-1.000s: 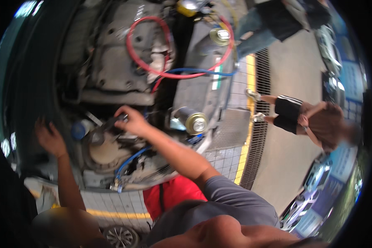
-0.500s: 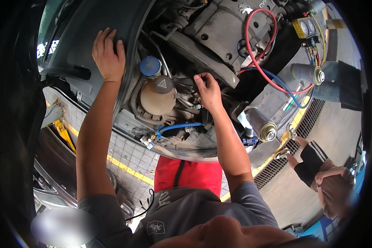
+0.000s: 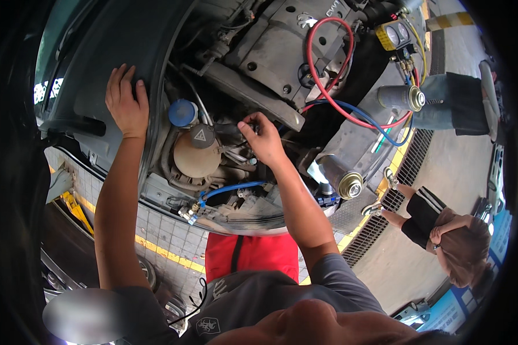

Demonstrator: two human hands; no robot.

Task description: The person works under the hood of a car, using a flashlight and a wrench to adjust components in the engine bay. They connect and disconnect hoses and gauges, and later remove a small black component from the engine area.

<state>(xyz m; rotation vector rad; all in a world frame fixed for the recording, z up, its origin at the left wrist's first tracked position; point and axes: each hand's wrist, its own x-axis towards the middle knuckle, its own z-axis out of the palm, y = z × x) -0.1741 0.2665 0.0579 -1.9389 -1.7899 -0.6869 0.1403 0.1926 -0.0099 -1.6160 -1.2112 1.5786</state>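
Observation:
My left hand (image 3: 126, 103) lies with fingers extended on a dark panel (image 3: 138, 34) beside the open engine bay of a car. My right hand (image 3: 262, 138) is in the bay, its thumb and fingers pinched together at the end of a thick black hose (image 3: 228, 131). What sits between the fingertips is hidden. Left of that hand are a round beige fluid reservoir (image 3: 193, 158) with a black cap (image 3: 202, 137) and a blue cap (image 3: 182, 112). A grey engine cover (image 3: 288, 52) lies beyond it.
Red (image 3: 309, 52) and blue (image 3: 374, 119) hoses run to a yellow-framed gauge set (image 3: 394, 35). Two spray cans (image 3: 339, 175) stand on the car's front edge at right. A blue hose (image 3: 233, 188) with fittings lies nearest me. Another person (image 3: 449, 236) is at the right.
The scene has shifted left and slightly down in the picture. My right hand has moved closer to the black hose, its fingers more drawn together. My left hand stays on the panel.

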